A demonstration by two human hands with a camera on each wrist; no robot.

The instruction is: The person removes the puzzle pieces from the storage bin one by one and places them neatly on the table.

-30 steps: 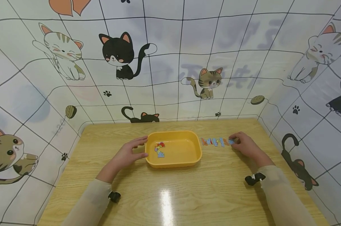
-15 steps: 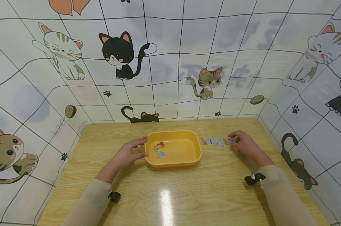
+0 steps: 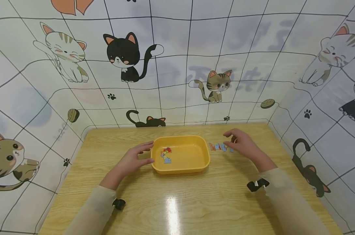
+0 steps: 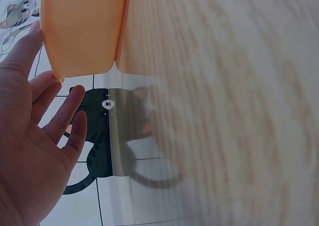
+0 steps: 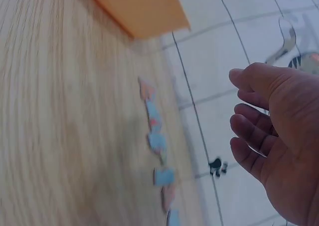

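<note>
A yellow tray [image 3: 192, 170] stands on the table, with a few small colourful flat pieces [image 3: 167, 160], like jigsaw pieces, at its left end. My left hand [image 3: 132, 160] is at the tray's left side, its spread fingers and thumb right at the rim; the left wrist view has the tray wall [image 4: 82, 31] beside these fingers. To the right of the tray lies a row of blue and orange jigsaw-like pieces [image 3: 218, 147]. Over the right part of that row hovers my right hand [image 3: 244, 146], loosely bent and holding nothing. In the right wrist view the whole row [image 5: 157, 140] lies below the hand [image 5: 294, 136].
The wooden table [image 3: 148, 202] meets a wall covering [image 3: 171, 75] with printed cats at the back and both sides. Each wrist wears a small black device, one [image 3: 119, 204] on the left and one [image 3: 258, 185] on the right.
My right hand has lifted from the right end of the piece row and moved left over it, its fingers spreading apart. The left hand and the tray have stayed in place.
</note>
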